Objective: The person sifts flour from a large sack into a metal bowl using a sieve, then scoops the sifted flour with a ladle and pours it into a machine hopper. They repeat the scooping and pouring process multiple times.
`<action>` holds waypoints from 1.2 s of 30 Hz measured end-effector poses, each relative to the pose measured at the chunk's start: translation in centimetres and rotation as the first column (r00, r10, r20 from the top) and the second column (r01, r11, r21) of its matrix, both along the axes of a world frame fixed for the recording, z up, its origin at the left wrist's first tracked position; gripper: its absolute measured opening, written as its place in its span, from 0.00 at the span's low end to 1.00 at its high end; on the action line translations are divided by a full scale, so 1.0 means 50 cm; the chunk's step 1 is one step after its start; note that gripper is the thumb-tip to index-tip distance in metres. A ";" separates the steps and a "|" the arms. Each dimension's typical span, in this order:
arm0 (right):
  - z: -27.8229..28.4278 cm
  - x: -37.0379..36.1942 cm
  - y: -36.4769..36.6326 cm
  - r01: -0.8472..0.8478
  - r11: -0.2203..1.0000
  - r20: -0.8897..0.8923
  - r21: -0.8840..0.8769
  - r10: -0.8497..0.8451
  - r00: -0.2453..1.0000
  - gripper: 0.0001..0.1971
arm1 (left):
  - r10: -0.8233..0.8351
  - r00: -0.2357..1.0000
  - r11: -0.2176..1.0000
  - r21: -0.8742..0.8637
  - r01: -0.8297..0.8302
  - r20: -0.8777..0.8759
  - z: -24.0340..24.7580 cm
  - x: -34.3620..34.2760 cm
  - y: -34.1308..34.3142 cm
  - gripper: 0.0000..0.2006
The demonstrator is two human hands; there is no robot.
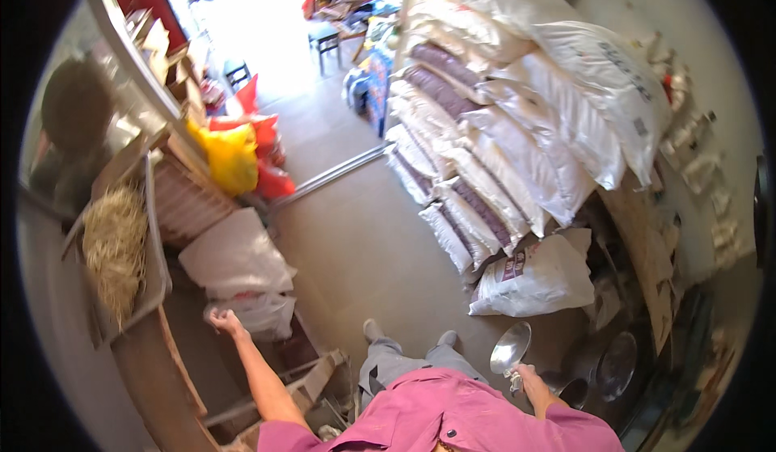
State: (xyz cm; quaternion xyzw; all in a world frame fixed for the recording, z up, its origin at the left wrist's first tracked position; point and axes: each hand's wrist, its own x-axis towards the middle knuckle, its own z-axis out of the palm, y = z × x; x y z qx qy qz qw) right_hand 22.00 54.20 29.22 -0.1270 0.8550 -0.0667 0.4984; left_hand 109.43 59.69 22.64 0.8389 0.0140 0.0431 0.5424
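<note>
My left hand (224, 320) reaches out at the left, its fingers bent together beside a clear plastic bag (271, 316). Whether the fingers pinch the bag or anything else is too blurred to make out. Above that bag lies a whitish plastic bag (237, 248). Low on the right, my right hand (527, 378) is closed around a shiny round metal scoop or bowl (511, 347), gripped at its lower end. A small crumpled pale bit (515, 381) shows at the fingers.
Stacked white sacks (517, 120) fill the right side, with one sack (537, 274) low in front. Dark round pans (617, 365) stand at the lower right. A bin of pale noodle-like strands (115, 250) is at the left. Yellow (230, 157) and red bags (271, 141) lie near the doorway.
</note>
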 end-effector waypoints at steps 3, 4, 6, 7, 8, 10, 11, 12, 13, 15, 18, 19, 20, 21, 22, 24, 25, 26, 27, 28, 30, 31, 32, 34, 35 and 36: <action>0.001 0.109 -0.023 -0.011 0.997 0.083 -0.079 0.017 0.996 0.07 | -0.159 0.985 0.987 0.048 0.156 0.067 -0.055 0.014 -0.016 0.18; 0.010 0.113 -0.014 0.011 0.997 0.092 -0.075 -0.004 0.996 0.07 | -0.278 0.944 0.959 -0.101 0.263 -0.178 -0.071 -0.028 -0.054 0.18; -0.029 0.092 0.029 0.082 0.989 0.092 -0.122 -0.071 0.993 0.07 | -0.524 0.706 0.843 -0.407 0.351 -0.477 -0.090 -0.165 -0.112 0.17; -0.059 0.090 0.038 0.117 0.983 0.103 -0.143 -0.102 0.989 0.07 | -0.632 0.567 0.764 -0.545 0.345 -0.528 -0.089 -0.224 -0.130 0.17; -0.112 0.035 0.057 0.090 0.970 0.054 -0.224 -0.080 0.995 0.07 | -0.658 0.410 0.750 -0.503 0.428 -0.632 -0.078 -0.300 -0.155 0.17; -0.157 0.046 0.081 0.070 0.956 0.024 -0.284 -0.066 0.998 0.06 | -0.604 0.276 0.767 -0.451 0.457 -0.748 -0.103 -0.350 -0.139 0.17; -0.164 0.025 0.095 0.087 0.974 0.129 -0.207 -0.061 0.990 0.07 | -0.580 0.203 0.758 -0.430 0.491 -0.789 -0.119 -0.385 -0.133 0.18; -0.152 0.034 0.099 0.115 0.975 0.181 -0.189 -0.080 0.980 0.08 | -0.556 0.183 0.755 -0.400 0.520 -0.811 -0.129 -0.406 -0.116 0.18; -0.079 0.097 0.072 0.227 0.959 0.258 -0.170 -0.179 0.949 0.08 | -0.537 0.185 0.761 -0.378 0.528 -0.823 -0.109 -0.411 -0.101 0.18; 0.009 0.111 0.080 0.327 0.941 0.263 -0.083 -0.296 0.918 0.08 | -0.474 0.158 0.758 -0.310 0.574 -0.866 -0.099 -0.457 -0.091 0.17; 0.039 0.070 0.156 0.501 0.863 0.309 -0.066 -0.460 0.832 0.09 | -0.406 0.148 0.765 -0.247 0.594 -0.902 -0.099 -0.509 -0.097 0.17; 0.036 0.050 0.183 0.566 0.822 0.335 -0.062 -0.517 0.788 0.09 | -0.448 0.044 0.741 -0.343 0.577 -0.893 -0.120 -0.501 -0.093 0.17; 0.033 0.030 0.204 0.625 0.779 0.368 -0.061 -0.564 0.739 0.09 | -0.488 -0.058 0.716 -0.438 0.544 -0.871 -0.144 -0.483 -0.092 0.17; 0.028 0.004 0.223 0.686 0.725 0.397 -0.063 -0.612 0.683 0.09 | -0.445 -0.036 0.686 -0.367 0.628 -0.895 -0.158 -0.489 -0.105 0.18; 0.020 -0.021 0.237 0.741 0.669 0.434 -0.057 -0.652 0.622 0.09 | -0.375 0.157 0.721 -0.181 0.669 -0.914 -0.132 -0.522 -0.112 0.17; -0.004 -0.086 0.245 0.832 0.552 0.518 -0.059 -0.695 0.499 0.09 | -0.404 0.190 0.704 -0.172 0.689 -0.895 -0.139 -0.568 -0.146 0.16; -0.023 -0.125 0.243 0.867 0.495 0.567 -0.060 -0.698 0.438 0.09 | -0.414 0.214 0.698 -0.158 0.698 -0.885 -0.140 -0.584 -0.151 0.16; -0.043 -0.171 0.232 0.897 0.437 0.618 -0.059 -0.690 0.377 0.09 | -0.430 0.214 0.682 -0.160 0.713 -0.877 -0.146 -0.609 -0.158 0.16; -0.071 -0.219 0.216 0.925 0.377 0.670 -0.056 -0.672 0.315 0.09 | -0.441 0.217 0.665 -0.154 0.731 -0.871 -0.142 -0.636 -0.166 0.16; -0.108 -0.278 0.188 0.949 0.310 0.741 -0.057 -0.624 0.249 0.09 | -0.457 0.215 0.643 -0.153 0.751 -0.863 -0.135 -0.668 -0.185 0.16; -0.166 -0.409 0.108 0.978 0.199 0.864 -0.068 -0.479 0.158 0.09 | -0.455 -0.067 0.682 -0.395 0.616 -0.888 -0.150 -0.717 -0.213 0.17; -0.182 -0.479 0.073 0.982 0.168 0.899 -0.084 -0.412 0.147 0.09 | -0.435 -0.199 0.708 -0.470 0.527 -0.878 -0.139 -0.733 -0.216 0.18; -0.184 -0.550 0.044 0.981 0.145 0.917 -0.126 -0.361 0.171 0.09 | -0.426 0.070 0.610 -0.230 0.758 -0.902 -0.127 -0.815 -0.217 0.20; -0.103 -0.662 -0.063 0.922 0.184 0.886 -0.340 -0.267 0.380 0.09 | -0.433 0.038 0.522 -0.215 0.826 -0.901 -0.109 -0.910 -0.242 0.20; -0.103 -0.728 -0.111 0.926 0.169 0.856 -0.336 -0.355 0.376 0.08 | -0.429 0.009 0.450 -0.205 0.869 -0.903 -0.097 -0.965 -0.258 0.20; -0.063 -0.795 -0.146 0.948 0.137 0.899 -0.286 -0.305 0.315 0.08 | -0.422 -0.034 0.368 -0.205 0.907 -0.906 -0.066 -1.042 -0.290 0.20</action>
